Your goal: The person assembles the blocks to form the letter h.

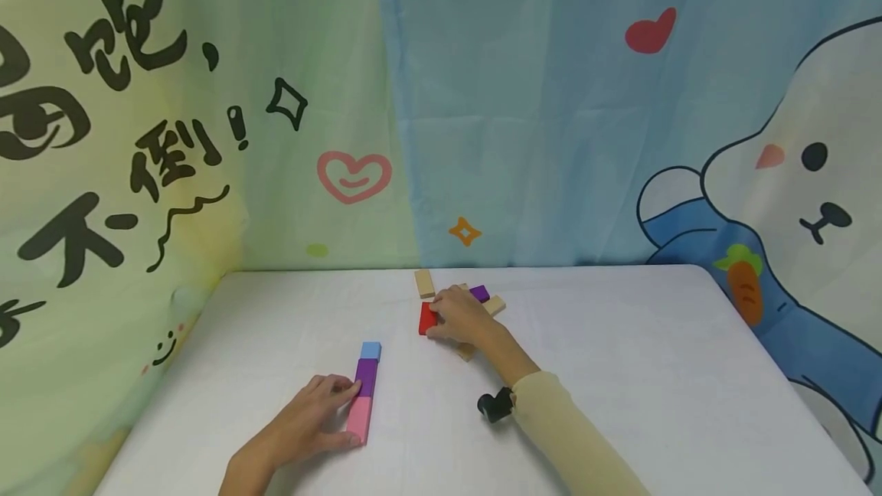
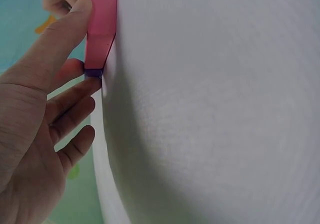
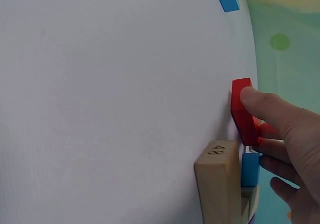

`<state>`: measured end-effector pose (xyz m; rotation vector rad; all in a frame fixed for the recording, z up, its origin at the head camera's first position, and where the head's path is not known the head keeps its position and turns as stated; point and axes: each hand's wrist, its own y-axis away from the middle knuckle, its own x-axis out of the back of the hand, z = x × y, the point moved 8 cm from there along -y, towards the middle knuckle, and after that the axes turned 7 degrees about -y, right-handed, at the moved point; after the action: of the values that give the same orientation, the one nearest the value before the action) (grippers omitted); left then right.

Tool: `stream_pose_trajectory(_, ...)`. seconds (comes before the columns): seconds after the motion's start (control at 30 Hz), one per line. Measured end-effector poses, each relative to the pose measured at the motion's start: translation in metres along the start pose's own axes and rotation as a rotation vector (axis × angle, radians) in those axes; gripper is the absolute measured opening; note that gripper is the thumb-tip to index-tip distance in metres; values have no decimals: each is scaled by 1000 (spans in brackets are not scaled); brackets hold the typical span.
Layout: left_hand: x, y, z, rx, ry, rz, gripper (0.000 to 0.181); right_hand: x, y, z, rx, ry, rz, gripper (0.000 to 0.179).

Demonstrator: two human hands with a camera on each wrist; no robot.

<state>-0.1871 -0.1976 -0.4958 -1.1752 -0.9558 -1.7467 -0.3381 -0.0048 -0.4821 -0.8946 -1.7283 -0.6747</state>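
In the head view a row of blocks lies end to end on the table: a pink block [image 1: 359, 418], a purple block [image 1: 367, 377] and a light blue block [image 1: 370, 351]. My left hand [image 1: 303, 419] pinches the pink block, thumb at its near end and a fingertip by the purple one. Farther back, my right hand [image 1: 465, 316] holds a red block [image 3: 242, 109] between thumb and fingers. Beside those fingers, the right wrist view has a wooden block [image 3: 220, 184] marked 48 and a blue block [image 3: 250, 169].
A plain wooden block [image 1: 424, 284] lies near the table's back edge. Beyond my right hand are another purple block [image 1: 480, 294] and a wooden block [image 1: 494, 305], partly hidden. A printed curtain [image 1: 524, 136] hangs behind the white table [image 1: 620, 373].
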Motion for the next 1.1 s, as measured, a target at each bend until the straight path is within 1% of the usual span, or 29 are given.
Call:
stream_pose_trajectory(0.13, 3, 0, 0, -15, -3, 15, 82, 0, -2, -5, 2, -12, 47, 53)
stream_pose_trajectory(0.2, 3, 0, 0, -16, -5, 17, 82, 1, -3, -12, 17, -52, 66, 53)
stream_pose_trajectory(0.23, 3, 0, 0, -15, -8, 15, 83, 2, -4, -17, 29, -91, 71, 53)
stream_pose_trajectory(0.3, 3, 0, -1, -8, -10, 10, 84, 3, -7, -28, 54, -178, 59, 53)
stream_pose_trajectory(0.37, 4, -1, -1, -3, -13, 5, 84, 3, -12, -40, 65, -273, 22, 53)
stream_pose_trajectory(0.43, 4, -2, -1, -5, -16, 7, 84, -1, -16, -51, 71, -335, -22, 52)
stream_pose_trajectory(0.53, 4, -1, -1, -16, -14, 18, 81, -8, -22, -64, 78, -339, -64, 51)
stream_pose_trajectory(0.63, 4, 1, 1, -29, -12, 33, 80, -11, -26, -72, 89, -313, -54, 49)
stream_pose_trajectory(0.77, 3, 0, 2, -31, -25, 36, 81, -15, -31, -76, 76, -287, -36, 45)
stream_pose_trajectory(0.93, 3, -1, 2, -16, -36, 23, 81, -22, -35, -76, 57, -271, -44, 43)
stream_pose_trajectory(1.1, 4, 0, 1, -14, -39, 23, 80, -24, -37, -79, 70, -255, -51, 39)
